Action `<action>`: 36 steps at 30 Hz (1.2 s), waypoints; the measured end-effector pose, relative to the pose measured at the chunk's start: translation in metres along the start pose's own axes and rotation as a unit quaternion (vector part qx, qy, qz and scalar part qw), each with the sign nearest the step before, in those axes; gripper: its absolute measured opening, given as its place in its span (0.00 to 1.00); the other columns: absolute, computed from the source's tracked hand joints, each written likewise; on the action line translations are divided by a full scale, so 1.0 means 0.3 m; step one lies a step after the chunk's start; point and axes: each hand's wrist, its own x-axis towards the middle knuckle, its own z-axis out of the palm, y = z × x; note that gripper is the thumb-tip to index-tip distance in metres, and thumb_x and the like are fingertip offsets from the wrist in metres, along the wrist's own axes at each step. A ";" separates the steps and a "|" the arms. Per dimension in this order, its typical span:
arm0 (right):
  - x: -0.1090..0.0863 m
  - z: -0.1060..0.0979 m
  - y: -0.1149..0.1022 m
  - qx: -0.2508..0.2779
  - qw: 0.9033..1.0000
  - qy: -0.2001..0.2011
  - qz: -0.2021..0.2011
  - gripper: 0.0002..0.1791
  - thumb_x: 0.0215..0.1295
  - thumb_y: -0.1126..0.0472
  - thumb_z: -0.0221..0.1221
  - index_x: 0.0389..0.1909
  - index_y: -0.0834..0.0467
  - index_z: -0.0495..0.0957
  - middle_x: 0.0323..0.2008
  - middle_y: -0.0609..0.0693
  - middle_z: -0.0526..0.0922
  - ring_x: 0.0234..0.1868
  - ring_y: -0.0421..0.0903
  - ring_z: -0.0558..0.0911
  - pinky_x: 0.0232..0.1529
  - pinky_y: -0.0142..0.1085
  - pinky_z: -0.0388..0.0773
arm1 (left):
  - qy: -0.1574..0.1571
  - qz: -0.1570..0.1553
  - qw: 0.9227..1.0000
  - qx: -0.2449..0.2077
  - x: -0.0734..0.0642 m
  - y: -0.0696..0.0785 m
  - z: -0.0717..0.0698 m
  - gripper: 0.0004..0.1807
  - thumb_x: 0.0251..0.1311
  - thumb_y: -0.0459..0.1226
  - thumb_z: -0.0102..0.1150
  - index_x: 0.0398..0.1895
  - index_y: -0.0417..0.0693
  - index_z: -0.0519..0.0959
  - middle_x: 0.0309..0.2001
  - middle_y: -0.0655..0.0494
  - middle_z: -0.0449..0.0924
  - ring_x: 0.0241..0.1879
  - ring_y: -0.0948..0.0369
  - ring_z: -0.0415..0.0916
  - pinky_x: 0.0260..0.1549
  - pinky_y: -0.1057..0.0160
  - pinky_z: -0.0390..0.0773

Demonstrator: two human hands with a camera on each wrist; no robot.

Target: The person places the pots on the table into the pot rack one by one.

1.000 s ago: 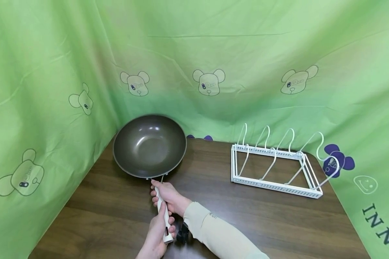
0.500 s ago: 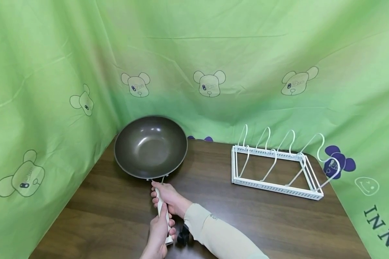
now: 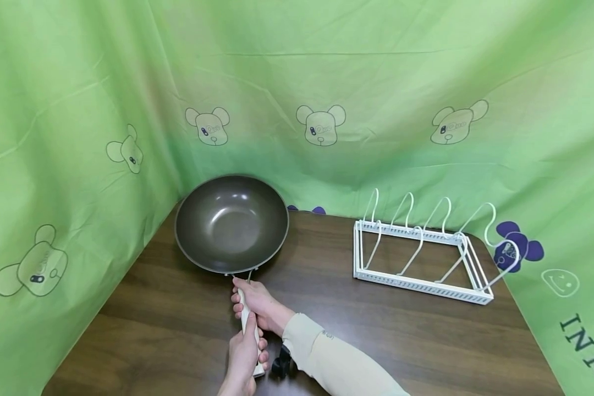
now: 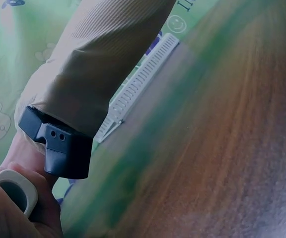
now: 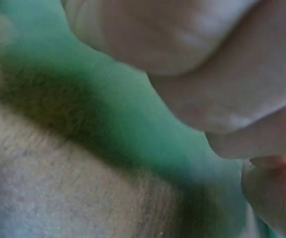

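A deep dark wok with a white handle sits at the left in the head view, its bowl facing up. My right hand grips the handle close to the bowl, thumb on top. Lower down, near the handle's end, my left hand holds it with the thumb along the top and fingers wrapped around. The hollow handle end shows between fingers in the left wrist view. Curled fingers fill the upper part of the right wrist view, where the handle is hidden.
A white rack with upright wire dividers stands at the right on the brown wooden table. Green printed cloth hangs behind and on both sides. A black wrist camera sits on the right sleeve.
The wok and both hands have shifted very slightly to the right. Both hands keep their grip on the handle, and the rack stands where it was.
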 end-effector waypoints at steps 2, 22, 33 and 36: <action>-0.002 -0.001 -0.001 0.002 1.000 0.004 -0.003 0.14 0.77 0.51 0.51 0.34 0.56 0.67 0.20 0.43 0.67 0.15 0.35 0.63 0.15 0.26 0.65 | 0.000 0.004 1.000 0.002 0.001 -0.001 0.001 0.30 0.70 0.66 0.45 0.31 0.49 0.69 0.17 0.63 0.64 0.11 0.69 0.61 0.09 0.70 0.67; -0.021 -0.003 -0.035 -0.001 0.999 0.009 -0.037 0.16 0.77 0.48 0.52 0.36 0.56 0.67 0.19 0.44 0.67 0.15 0.37 0.63 0.15 0.28 0.66 | -0.013 0.030 0.999 -0.012 0.012 -0.002 0.006 0.32 0.69 0.67 0.45 0.30 0.48 0.70 0.16 0.61 0.64 0.09 0.68 0.61 0.08 0.69 0.66; -0.027 0.000 -0.053 -0.004 0.999 0.009 -0.053 0.16 0.77 0.48 0.51 0.35 0.57 0.67 0.19 0.45 0.66 0.15 0.38 0.63 0.15 0.29 0.66 | -0.031 0.040 0.998 -0.023 0.002 0.015 0.010 0.30 0.69 0.66 0.47 0.30 0.48 0.69 0.15 0.61 0.64 0.08 0.69 0.61 0.08 0.69 0.66; -0.029 0.001 -0.058 -0.006 0.998 0.009 -0.058 0.16 0.78 0.49 0.50 0.36 0.57 0.67 0.19 0.45 0.67 0.14 0.38 0.64 0.15 0.29 0.66 | -0.033 0.045 0.998 -0.023 0.002 0.018 0.012 0.30 0.70 0.65 0.47 0.30 0.48 0.69 0.15 0.61 0.64 0.09 0.68 0.61 0.08 0.69 0.65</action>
